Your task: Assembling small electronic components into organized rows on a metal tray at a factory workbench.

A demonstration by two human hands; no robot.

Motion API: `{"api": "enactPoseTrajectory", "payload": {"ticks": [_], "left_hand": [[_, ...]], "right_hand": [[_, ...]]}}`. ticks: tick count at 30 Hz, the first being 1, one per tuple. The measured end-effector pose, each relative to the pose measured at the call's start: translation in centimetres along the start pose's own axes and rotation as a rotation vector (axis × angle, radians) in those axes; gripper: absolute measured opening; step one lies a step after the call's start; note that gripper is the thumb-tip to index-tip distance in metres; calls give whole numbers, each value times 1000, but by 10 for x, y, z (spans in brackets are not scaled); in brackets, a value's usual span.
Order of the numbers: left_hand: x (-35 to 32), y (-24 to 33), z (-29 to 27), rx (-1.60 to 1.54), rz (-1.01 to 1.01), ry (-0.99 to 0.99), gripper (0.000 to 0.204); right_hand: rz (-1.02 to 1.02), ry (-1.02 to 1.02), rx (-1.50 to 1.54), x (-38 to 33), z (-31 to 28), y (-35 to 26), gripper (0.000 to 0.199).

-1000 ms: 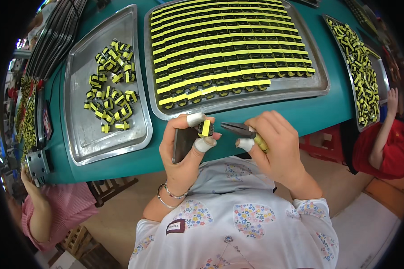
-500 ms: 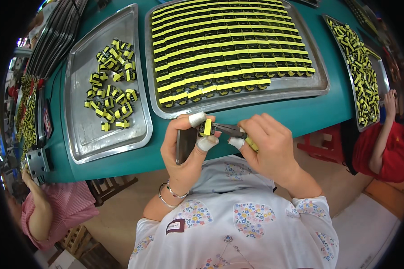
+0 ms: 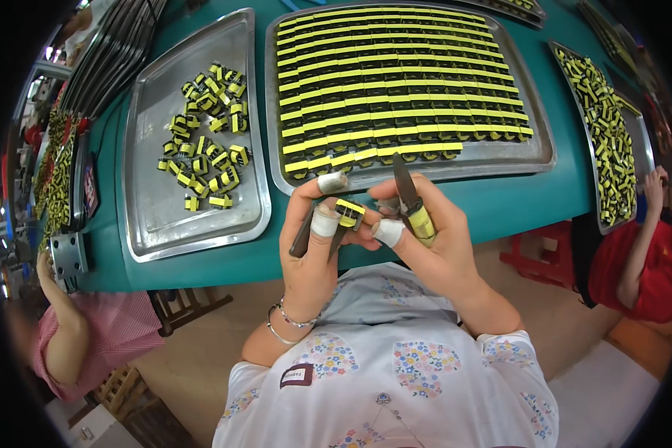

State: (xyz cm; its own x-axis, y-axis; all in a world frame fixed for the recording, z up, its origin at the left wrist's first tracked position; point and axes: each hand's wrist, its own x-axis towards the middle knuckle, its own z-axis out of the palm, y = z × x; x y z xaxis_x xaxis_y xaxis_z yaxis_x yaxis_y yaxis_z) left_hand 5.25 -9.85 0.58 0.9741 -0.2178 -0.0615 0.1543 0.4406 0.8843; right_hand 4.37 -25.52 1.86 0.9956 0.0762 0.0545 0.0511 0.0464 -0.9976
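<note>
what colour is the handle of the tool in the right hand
Yellow, with a dark blade pointing up: the tool in the right hand, seen in the head view.

Both hands meet before the chest, left hand and right hand each curled in a closed grip, fingertips taped.

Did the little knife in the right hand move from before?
Yes. The knife has swung up: its blade pointed left at the yellow-and-black part before; now it points toward the big tray.
</note>
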Motion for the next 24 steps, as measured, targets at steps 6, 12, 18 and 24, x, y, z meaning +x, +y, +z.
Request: {"api": "enactPoseTrajectory", "payload": {"ticks": [6, 12, 18, 24], "left_hand": [[-1, -5, 2, 55, 45, 102, 42], [-4, 0, -7, 10, -38, -56, 37], [1, 4, -11, -231, 122, 45, 50], [14, 12, 14, -501, 143, 47, 74]], "right_hand": [[69, -149, 51, 7, 4, 4, 28], [195, -152, 351, 3, 7, -5, 30], [265, -43, 386, -7, -8, 4, 32], [-44, -109, 38, -9, -3, 0, 39]]}}
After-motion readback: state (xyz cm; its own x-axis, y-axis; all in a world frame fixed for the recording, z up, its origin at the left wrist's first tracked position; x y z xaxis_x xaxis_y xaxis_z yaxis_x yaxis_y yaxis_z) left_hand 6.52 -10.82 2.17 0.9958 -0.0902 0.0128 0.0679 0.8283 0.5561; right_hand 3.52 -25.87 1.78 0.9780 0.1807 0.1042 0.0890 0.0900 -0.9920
